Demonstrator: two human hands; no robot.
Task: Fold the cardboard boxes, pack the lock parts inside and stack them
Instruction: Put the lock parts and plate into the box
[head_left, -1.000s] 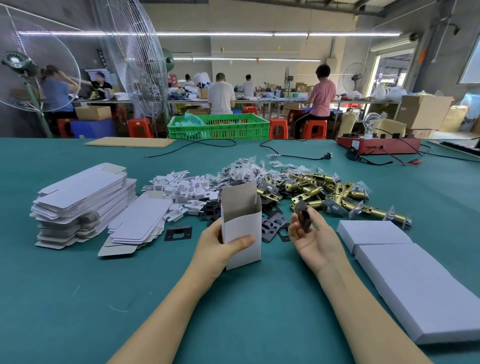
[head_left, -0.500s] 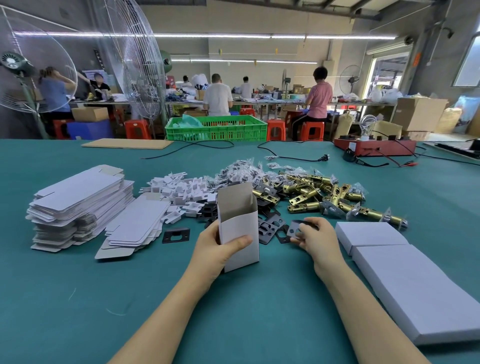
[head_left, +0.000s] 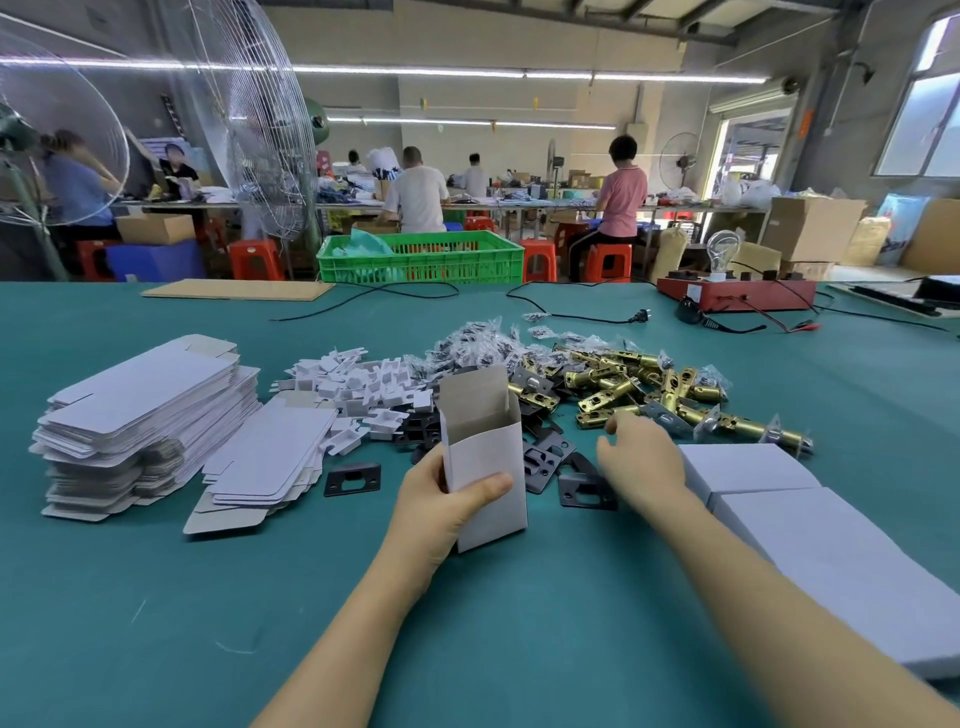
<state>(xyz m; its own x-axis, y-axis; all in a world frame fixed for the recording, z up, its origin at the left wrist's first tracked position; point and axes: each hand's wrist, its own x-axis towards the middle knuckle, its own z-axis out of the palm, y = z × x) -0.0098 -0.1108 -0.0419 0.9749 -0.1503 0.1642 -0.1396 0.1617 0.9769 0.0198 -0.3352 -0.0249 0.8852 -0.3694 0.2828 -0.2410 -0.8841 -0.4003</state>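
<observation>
Two bare hands work over a green table (head_left: 156, 623). The left hand (head_left: 441, 512) grips a small white box (head_left: 485, 467), thumb curled across its front and fingers behind, holding it upright on the table with its top flap standing open. The right hand (head_left: 641, 460) hovers palm down, fingers loosely spread, over the near edge of a heap of brass latches (head_left: 639, 384) and just beyond some black plates (head_left: 550, 460); it pinches nothing that can be seen. One more black plate (head_left: 352, 478) lies alone left of the box. Further left sit a tall stack of flat box blanks (head_left: 140, 415) and a lower, slumped pile (head_left: 260, 462), with white plastic pieces (head_left: 353, 384) behind them. Small bagged parts (head_left: 478, 338) lie behind the box. Closed white boxes (head_left: 748, 467) lie in a row to the right of the right forearm.
</observation>
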